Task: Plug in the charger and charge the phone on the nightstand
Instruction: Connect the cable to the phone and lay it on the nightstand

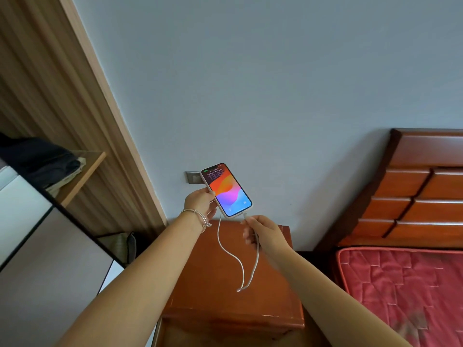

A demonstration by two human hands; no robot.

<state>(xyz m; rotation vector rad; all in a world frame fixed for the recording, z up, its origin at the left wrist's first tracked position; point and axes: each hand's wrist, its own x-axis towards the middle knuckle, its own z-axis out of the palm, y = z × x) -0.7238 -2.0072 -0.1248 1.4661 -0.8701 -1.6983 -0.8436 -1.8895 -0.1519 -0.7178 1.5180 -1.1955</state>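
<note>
Two bare hands meet above a wooden nightstand [225, 284]. The left hand [200, 200] grips the lit phone [226, 190] from its 8 o'clock side, with the fingers curled under its edge. At the phone's 5 o'clock, the right hand [263, 232] pinches the white cable [226, 246] just below the plug, which touches the phone's lower end. The slack loops down over the nightstand. A wall socket [193, 177] sits at the phone's 10 o'clock, and a red mattress [400, 284] lies at the nightstand's 3 o'clock.

Blue-grey wall [275, 83], wooden headboard [413, 191], red mattress [400, 284].

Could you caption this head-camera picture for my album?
Over the nightstand, the left hand holds a lit phone while the right hand pinches its white cable.
</note>
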